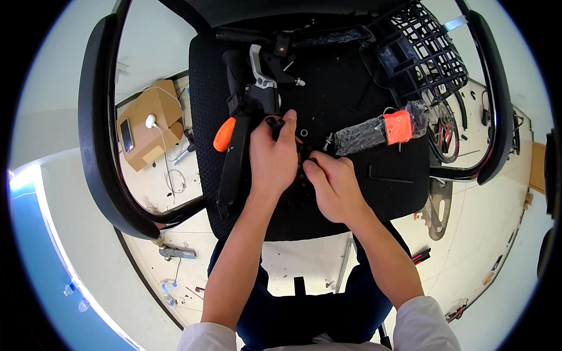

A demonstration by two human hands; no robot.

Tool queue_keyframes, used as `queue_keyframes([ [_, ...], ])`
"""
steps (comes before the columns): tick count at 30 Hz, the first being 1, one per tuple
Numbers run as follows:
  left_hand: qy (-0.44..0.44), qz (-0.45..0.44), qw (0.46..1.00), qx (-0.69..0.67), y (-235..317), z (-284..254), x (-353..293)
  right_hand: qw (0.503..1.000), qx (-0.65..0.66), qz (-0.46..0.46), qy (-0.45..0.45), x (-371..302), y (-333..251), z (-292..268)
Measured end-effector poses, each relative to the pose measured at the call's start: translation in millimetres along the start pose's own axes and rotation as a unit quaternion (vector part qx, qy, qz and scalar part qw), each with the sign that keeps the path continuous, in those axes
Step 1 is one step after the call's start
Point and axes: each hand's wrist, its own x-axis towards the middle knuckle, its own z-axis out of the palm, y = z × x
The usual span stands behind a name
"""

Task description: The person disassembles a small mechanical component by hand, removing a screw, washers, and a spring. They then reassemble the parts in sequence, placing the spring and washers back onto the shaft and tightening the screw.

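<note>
Work looks unfinished, with a bolt (329, 141) and washer (304, 133) lying loose on the chair seat (404, 200), over which the left hand (273, 157) grips a black part (272, 122) near the silver brake lever (257, 65) and the right hand (338, 188) pinches a mostly hidden dark piece (314, 161).

- Mostly bare seat (336, 76) lies passable between silver lever (259, 67) and black basket (399, 65).
- Plastic-wrapped package (398, 127) blocks the way beyond the right hand (336, 187).
- Armrests (93, 128) wall both sides.
</note>
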Motion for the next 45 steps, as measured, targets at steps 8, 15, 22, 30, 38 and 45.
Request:
queue_keyframes([
  [8, -0.002, 0.018, 0.999, 0.036, -8, -2, 7, 0.997, -0.039, -0.061, 0.029, 5, 14, 6],
  [15, -0.063, -0.049, 0.996, -0.046, 1, -13, 5, 0.997, -0.032, -0.074, 0.009, 7, 5, 7],
  [22, -0.127, 0.024, 0.987, -0.094, 1, -15, -18, 0.913, 0.365, 0.183, -0.031, 6, -19, -6],
  [30, -0.064, 0.023, 0.998, 0.007, -8, -10, -11, 0.939, 0.293, 0.179, 0.018, 4, -9, 10],
  [38, -0.156, -0.198, 0.947, -0.199, 9, -14, -21, 0.992, -0.004, -0.079, 0.102, 3, -7, 9],
  [45, -0.195, -0.25, 0.923, -0.218, 9, -17, -22, 0.969, -0.142, -0.172, 0.104, 1, -2, 3],
])
